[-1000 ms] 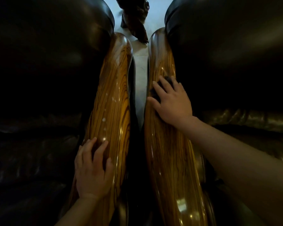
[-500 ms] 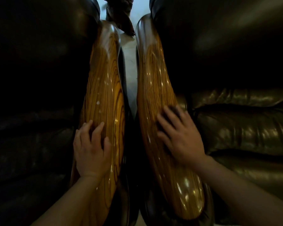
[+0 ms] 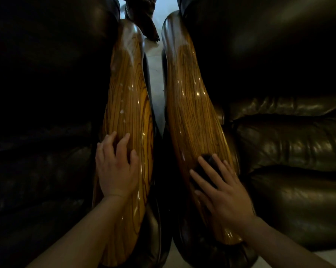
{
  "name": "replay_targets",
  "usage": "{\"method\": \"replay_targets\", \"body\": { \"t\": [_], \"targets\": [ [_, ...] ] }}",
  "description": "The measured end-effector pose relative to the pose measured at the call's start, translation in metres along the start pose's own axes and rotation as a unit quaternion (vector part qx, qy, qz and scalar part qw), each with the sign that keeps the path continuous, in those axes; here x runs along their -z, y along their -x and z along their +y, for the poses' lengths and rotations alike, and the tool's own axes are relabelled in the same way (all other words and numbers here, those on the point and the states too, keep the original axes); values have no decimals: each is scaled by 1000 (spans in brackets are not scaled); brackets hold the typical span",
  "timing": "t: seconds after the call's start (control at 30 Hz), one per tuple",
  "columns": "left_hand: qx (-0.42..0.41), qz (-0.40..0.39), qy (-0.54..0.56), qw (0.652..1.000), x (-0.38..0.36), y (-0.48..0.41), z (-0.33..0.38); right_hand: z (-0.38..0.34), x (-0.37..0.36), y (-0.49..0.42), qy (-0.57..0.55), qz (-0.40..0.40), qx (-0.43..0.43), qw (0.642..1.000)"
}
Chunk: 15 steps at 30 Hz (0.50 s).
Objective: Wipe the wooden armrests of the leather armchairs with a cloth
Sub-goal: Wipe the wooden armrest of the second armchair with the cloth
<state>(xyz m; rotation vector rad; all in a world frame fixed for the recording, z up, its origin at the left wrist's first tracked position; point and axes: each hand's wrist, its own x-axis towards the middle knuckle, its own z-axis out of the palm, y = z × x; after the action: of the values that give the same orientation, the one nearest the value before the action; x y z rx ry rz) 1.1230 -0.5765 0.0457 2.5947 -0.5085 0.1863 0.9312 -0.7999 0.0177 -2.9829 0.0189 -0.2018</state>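
Right hand (image 3: 224,192) has slid back down the right wooden armrest (image 3: 194,117) toward the near end since a second ago; left hand (image 3: 115,171) barely moved. Right hand is flat, fingers spread, pressing a dark cloth (image 3: 208,169) onto the wood — cloth mostly hidden under the palm. Left hand lies open-palmed on the left wooden armrest (image 3: 128,97), gripping nothing. Dark leather armchairs (image 3: 291,147) flank both armrests; pale floor (image 3: 155,78) shows in the gap between.
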Motion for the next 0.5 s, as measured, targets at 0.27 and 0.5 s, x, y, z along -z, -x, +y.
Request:
{"method": "replay_targets", "body": {
  "t": [0.27, 0.5],
  "targets": [
    [-53, -77, -40, 995, 12, 9, -28, 1, 23, -133, -47, 96, -158, 982],
    [-52, -30, -37, 998, 2, 27, -40, -30, 41, -156, -312, 147, -92, 934]
  ]
}}
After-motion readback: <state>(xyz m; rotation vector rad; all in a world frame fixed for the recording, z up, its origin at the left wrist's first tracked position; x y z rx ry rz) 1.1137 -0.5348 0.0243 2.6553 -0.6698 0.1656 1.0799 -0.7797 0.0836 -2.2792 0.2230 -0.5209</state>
